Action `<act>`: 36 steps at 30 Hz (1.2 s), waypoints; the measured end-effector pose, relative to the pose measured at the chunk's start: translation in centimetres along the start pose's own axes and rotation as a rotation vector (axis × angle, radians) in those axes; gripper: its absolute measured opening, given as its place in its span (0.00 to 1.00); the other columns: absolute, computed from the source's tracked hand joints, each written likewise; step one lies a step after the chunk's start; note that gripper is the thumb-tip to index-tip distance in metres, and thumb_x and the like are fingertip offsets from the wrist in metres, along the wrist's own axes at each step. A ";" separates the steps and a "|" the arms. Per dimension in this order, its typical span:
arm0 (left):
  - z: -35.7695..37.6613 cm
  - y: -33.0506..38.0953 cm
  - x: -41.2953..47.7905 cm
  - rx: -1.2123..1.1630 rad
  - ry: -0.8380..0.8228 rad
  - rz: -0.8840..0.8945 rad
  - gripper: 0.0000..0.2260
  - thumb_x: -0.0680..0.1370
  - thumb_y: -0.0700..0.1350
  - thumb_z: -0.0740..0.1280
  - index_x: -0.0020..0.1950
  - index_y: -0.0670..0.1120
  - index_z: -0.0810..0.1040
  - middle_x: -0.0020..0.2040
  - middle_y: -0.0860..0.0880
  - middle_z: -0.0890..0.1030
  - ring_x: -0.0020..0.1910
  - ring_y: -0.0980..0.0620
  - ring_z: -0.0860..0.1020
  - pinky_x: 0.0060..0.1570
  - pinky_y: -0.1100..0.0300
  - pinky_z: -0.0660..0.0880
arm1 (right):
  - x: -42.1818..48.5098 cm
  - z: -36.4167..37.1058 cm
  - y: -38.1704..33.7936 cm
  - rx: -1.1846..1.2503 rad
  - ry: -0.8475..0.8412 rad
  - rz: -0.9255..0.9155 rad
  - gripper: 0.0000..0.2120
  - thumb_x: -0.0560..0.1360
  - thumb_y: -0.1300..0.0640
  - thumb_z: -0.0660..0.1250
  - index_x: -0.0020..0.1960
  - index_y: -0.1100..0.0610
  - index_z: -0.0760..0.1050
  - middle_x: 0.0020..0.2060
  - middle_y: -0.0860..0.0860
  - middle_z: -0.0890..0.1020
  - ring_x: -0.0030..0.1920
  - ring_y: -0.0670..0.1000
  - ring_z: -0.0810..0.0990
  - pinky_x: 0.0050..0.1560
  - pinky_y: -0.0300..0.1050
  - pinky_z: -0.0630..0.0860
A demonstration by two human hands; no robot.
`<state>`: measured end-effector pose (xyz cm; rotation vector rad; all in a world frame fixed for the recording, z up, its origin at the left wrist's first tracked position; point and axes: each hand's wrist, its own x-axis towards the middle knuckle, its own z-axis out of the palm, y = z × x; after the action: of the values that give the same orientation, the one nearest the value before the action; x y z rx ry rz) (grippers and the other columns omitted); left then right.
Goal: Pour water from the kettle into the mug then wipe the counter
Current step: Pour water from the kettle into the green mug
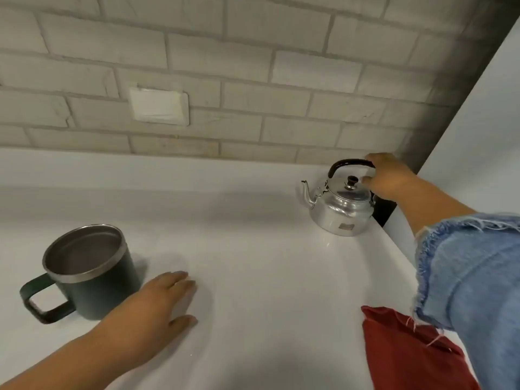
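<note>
Clearly the right hand (389,177) is nearer, fingers curling at the kettle (342,205) handle, grip unclear; left hand (166,301) lies flat, released, beside the mug (90,273) on the desk (253,249)

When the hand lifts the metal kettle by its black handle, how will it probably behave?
The kettle looks like thin, dented metal, so probably light unless full. Its black arched handle seems hinged, so the body may swing. The lid sits loose-looking and might slip when tilted.
</note>
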<state>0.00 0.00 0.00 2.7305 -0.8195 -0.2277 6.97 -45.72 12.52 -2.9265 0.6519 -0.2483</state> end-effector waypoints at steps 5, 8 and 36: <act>0.5 -1.0 1.4 0.110 -0.119 -0.048 0.34 0.74 0.65 0.59 0.76 0.56 0.51 0.77 0.57 0.50 0.75 0.56 0.55 0.72 0.62 0.56 | 1.6 1.1 -0.2 -0.073 -0.017 -0.002 0.30 0.78 0.56 0.63 0.76 0.55 0.53 0.75 0.57 0.59 0.71 0.61 0.63 0.69 0.53 0.63; 0.4 -1.3 1.6 0.119 -0.073 -0.019 0.35 0.71 0.67 0.61 0.74 0.59 0.55 0.76 0.60 0.54 0.73 0.58 0.60 0.69 0.65 0.59 | 2.6 1.0 -0.1 -0.128 0.061 0.020 0.26 0.78 0.57 0.61 0.74 0.56 0.59 0.70 0.59 0.62 0.66 0.63 0.67 0.65 0.55 0.68; 0.8 -1.9 1.6 0.061 -0.053 -0.032 0.34 0.70 0.67 0.63 0.73 0.60 0.57 0.76 0.60 0.55 0.71 0.58 0.63 0.68 0.63 0.62 | 2.0 -1.9 -1.2 -0.059 0.047 -0.040 0.11 0.79 0.53 0.60 0.52 0.61 0.72 0.34 0.54 0.71 0.33 0.51 0.70 0.30 0.43 0.62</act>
<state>2.14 0.41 -1.42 2.8075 -0.8096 -0.2880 8.92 -45.72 14.87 -3.0011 0.6177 -0.3089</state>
